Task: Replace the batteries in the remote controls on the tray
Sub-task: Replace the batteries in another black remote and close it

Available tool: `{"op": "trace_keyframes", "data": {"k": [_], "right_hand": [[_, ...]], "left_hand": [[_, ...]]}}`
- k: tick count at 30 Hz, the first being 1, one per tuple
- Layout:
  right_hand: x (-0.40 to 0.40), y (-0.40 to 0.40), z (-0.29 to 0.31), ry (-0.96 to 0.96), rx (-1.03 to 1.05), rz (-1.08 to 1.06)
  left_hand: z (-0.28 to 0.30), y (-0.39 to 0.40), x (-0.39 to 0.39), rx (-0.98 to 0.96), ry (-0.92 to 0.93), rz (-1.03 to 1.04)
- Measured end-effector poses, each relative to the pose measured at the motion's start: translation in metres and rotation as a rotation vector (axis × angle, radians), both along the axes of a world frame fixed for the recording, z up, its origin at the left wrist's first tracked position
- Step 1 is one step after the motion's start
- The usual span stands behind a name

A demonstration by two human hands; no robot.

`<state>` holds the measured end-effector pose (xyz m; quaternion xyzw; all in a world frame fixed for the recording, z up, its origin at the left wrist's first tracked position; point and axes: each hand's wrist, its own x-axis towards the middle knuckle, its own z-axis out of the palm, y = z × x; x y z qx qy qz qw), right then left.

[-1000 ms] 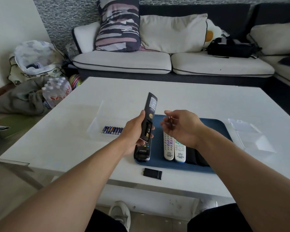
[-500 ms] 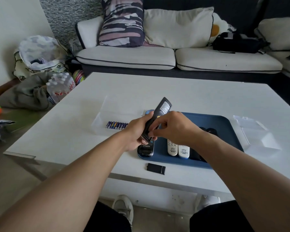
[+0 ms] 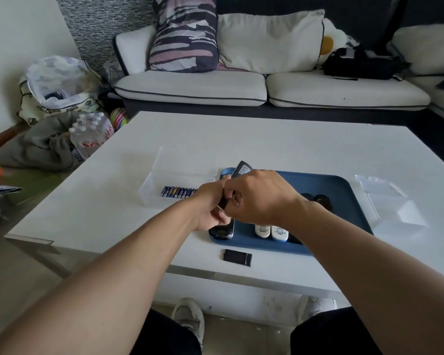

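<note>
My left hand [image 3: 210,208] grips a long black remote [image 3: 242,169], tilted up over the left end of the blue tray [image 3: 344,196]. My right hand [image 3: 259,198] lies over the remote's back with its fingers curled down at the open compartment; the battery it pinched is hidden under them. On the tray lie another black remote [image 3: 222,230], two white remotes [image 3: 271,231] and dark remotes [image 3: 318,199] partly behind my right wrist. A black battery cover [image 3: 237,257] lies on the table in front of the tray.
A clear box [image 3: 180,160] left of the tray holds a row of blue batteries [image 3: 177,192]. A clear plastic lid [image 3: 387,203] lies right of the tray. The white table's front edge [image 3: 241,280] is near my knees. A sofa stands behind.
My right hand, which pinched a battery in the air beside the remote, has come down onto the remote's back. The remote has tilted lower over the tray.
</note>
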<state>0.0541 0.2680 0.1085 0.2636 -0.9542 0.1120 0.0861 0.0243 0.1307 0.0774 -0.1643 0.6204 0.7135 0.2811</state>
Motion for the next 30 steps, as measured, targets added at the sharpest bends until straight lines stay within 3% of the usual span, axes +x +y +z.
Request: {"op": "trace_keyframes", "data": {"k": [7,14,17,22,25,30], "right_hand": [[-0.002,0.007,0.004,-0.237,-0.087,0.068],[-0.01,0.016,-0.003,-0.225,-0.152,0.089],[-0.014,0.02,-0.002,-0.263,-0.486,-0.056],[-0.015,0.032,-0.007,-0.799,-1.148,-0.385],[-0.014,0.034,-0.014,-0.932,-1.163,-0.49],[-0.013,0.038,-0.019,-0.994,-1.028,-0.437]], "left_hand": [[-0.003,-0.012,0.0,0.06,-0.032,-0.057],[-0.003,-0.022,-0.001,0.101,-0.102,-0.14],[-0.002,-0.02,0.001,0.028,-0.068,-0.139],[-0.006,-0.014,0.0,0.0,-0.004,-0.106],[-0.009,-0.01,-0.002,-0.026,0.002,-0.124],[-0.014,-0.007,-0.006,-0.039,0.005,-0.102]]}}
